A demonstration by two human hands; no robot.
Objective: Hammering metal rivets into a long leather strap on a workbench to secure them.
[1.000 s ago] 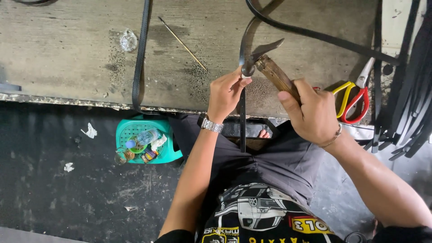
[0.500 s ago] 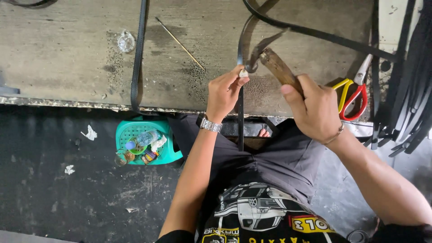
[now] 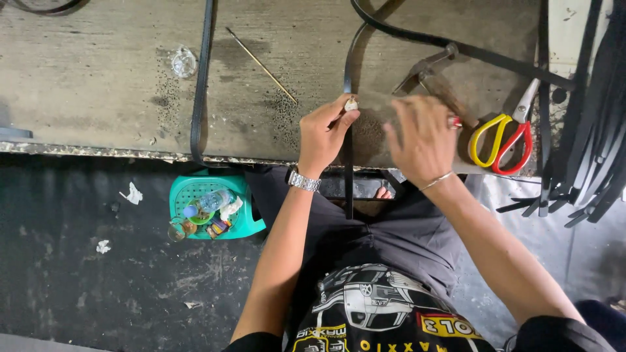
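Even, soft overhead light falls on the grey workbench [image 3: 98,85], which looks bright, while the floor [image 3: 78,280] below it sits in deep shadow. The right hand [image 3: 424,140] is smeared by motion blur; the left hand [image 3: 326,133] is sharp. Edges bend slightly from a wide lens. Faint glare marks the yellow and red scissors [image 3: 505,133]

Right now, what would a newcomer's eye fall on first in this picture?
Probably the two hands at the middle of the worn workbench: the left hand pinches a black strap that hangs over the edge, and the right hand hovers open beside it. Then the yellow-and-red scissors at right, and the green stool below.
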